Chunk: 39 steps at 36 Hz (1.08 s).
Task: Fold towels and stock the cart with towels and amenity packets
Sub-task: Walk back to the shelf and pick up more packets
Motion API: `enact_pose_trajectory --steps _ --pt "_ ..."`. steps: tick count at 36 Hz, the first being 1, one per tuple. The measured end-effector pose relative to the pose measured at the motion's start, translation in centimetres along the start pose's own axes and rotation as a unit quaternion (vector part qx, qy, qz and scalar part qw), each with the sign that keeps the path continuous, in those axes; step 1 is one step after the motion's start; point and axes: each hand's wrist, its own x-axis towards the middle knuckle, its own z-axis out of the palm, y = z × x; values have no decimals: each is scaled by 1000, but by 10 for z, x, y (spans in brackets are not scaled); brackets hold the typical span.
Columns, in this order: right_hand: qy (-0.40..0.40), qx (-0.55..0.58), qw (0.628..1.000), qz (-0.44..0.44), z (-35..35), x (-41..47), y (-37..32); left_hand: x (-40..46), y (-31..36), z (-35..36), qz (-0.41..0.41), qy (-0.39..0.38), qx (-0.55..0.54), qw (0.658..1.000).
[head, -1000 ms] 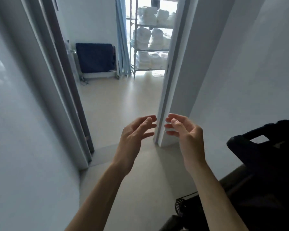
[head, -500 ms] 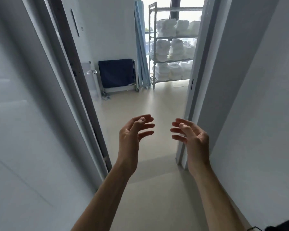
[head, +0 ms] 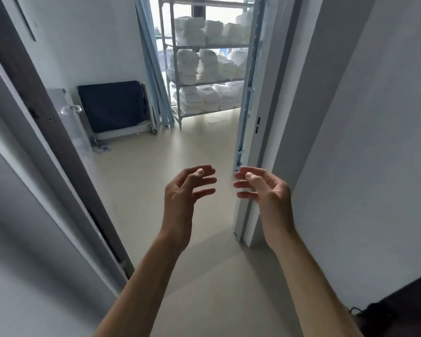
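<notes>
1. Metal wire shelf rack (head: 180, 83) at the far end of the room, standing on the pale floor (head: 170, 154).
2. Stacks of folded white towels (head: 199, 69) on three visible tiers.
3. Dark folded frame (head: 112, 105) on the floor beside the rack.

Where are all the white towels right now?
The white towels sit stacked on the metal shelf rack at the far end of the room, through the doorway, top middle of the head view, just right of the dark blue folded cart.
</notes>
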Motion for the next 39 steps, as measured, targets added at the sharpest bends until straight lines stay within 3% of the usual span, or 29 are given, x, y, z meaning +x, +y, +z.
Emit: enact_pose_trajectory --steps 12,28,39 --pt "20 -6 999 31 61 87 30 104 -27 -66 -28 -2 -8 1000" --pt "-67 32 996 44 151 341 90 350 -49 -75 0 69 57 996" --pt "-102 24 992 74 224 495 139 504 -98 -113 -28 133 43 990"
